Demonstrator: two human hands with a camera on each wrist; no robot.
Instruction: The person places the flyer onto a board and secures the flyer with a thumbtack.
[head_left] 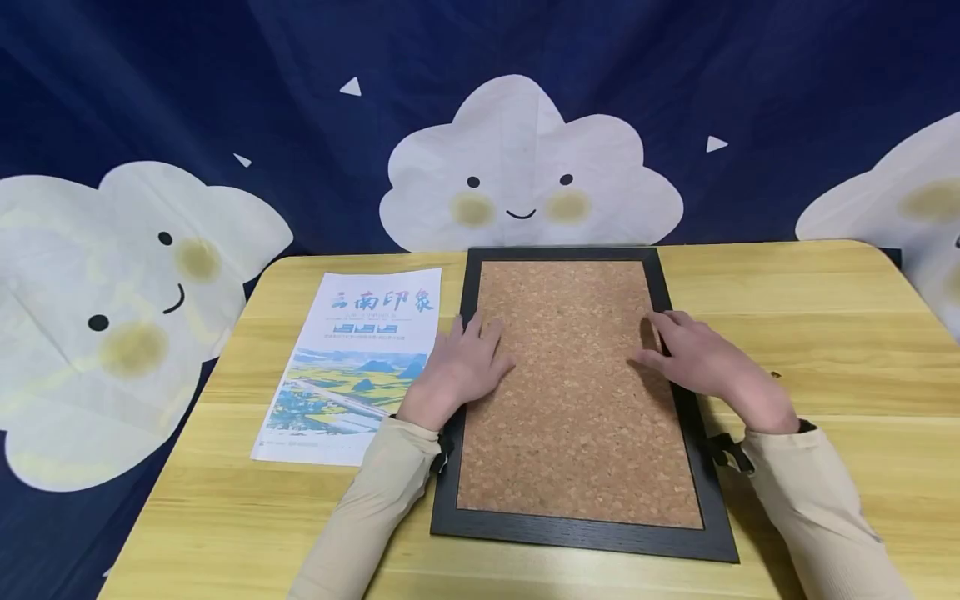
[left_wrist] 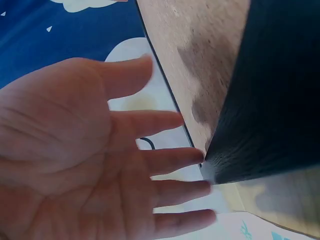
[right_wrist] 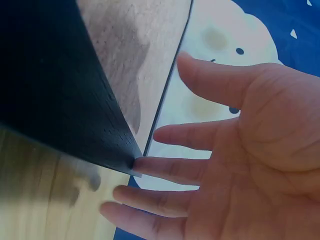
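Note:
A cork board (head_left: 570,417) with a black frame (head_left: 585,536) lies flat on the wooden table. Over its left border is my left hand (head_left: 467,362), fingers spread and straight, gripping nothing. The right hand (head_left: 697,354) is over the opposite border, with its thumb reaching above the cork. In the left wrist view, spread fingers of the left hand (left_wrist: 115,160) appear beside the dark frame (left_wrist: 280,90). The right wrist view likewise has the right hand (right_wrist: 225,145) with extended fingers near the frame (right_wrist: 55,75). Whether the fingertips touch the frame I cannot tell.
Left of the board lies a printed sheet (head_left: 352,367) with a landscape picture and large characters, partly behind the left hand. Behind the table (head_left: 825,333) hangs a dark blue cloth (head_left: 600,42) with smiling white clouds. A tiny dark speck (head_left: 776,374) is right of the right hand.

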